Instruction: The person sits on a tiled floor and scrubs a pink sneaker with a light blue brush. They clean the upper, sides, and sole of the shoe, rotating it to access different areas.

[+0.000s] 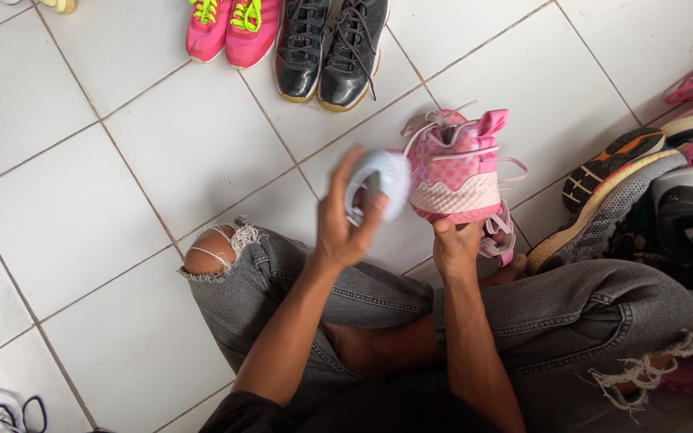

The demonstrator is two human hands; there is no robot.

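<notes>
Gripping the pink sneaker (455, 172) by its heel, the right hand (455, 247) steadies it; light, soft-sided, stiff-soled, I judge. The left hand (345, 224) clutches a pale blue cloth (382, 183).

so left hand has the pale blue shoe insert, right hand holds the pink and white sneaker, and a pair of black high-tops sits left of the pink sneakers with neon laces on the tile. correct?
One error. In the head view the pair of black high-tops sits right of the pink sneakers with neon laces, not left. The rest holds: left hand has the pale blue shoe insert, right hand holds the pink and white sneaker.
</notes>
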